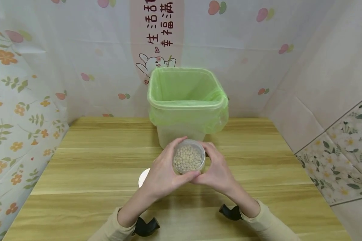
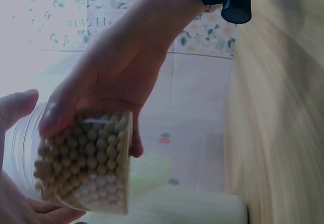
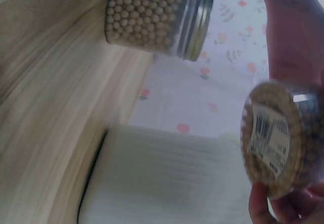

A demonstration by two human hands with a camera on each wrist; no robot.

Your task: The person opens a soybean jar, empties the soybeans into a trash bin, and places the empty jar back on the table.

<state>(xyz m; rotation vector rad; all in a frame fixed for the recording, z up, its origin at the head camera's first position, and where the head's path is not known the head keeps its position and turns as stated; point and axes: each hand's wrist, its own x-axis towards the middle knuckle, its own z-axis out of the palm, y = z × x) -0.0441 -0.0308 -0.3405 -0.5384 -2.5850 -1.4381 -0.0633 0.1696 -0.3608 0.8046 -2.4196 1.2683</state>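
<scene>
Both hands hold a clear plastic jar (image 1: pixel 188 157) of round beige beans, like soybeans, just in front of a bin. My left hand (image 1: pixel 163 170) curls round its left side, thumb across the near side. On the right side, my right hand (image 1: pixel 215 167) grips it, with the two thumbs meeting in front. The beans show through the jar's round top, and their layer fills most of the jar (image 2: pixel 86 158) in the left wrist view. A white label with a barcode (image 3: pixel 268 138) is stuck on the jar's base in the right wrist view.
A white bin with a green bag liner (image 1: pixel 187 105) stands at the table's back. Another bean jar (image 3: pixel 144 16) with a metallic-edged lid stands on the table; a white disc (image 1: pixel 143 177) shows beside my left hand. Patterned sheets (image 1: pixel 78 67) enclose the wooden table (image 1: pixel 102 160).
</scene>
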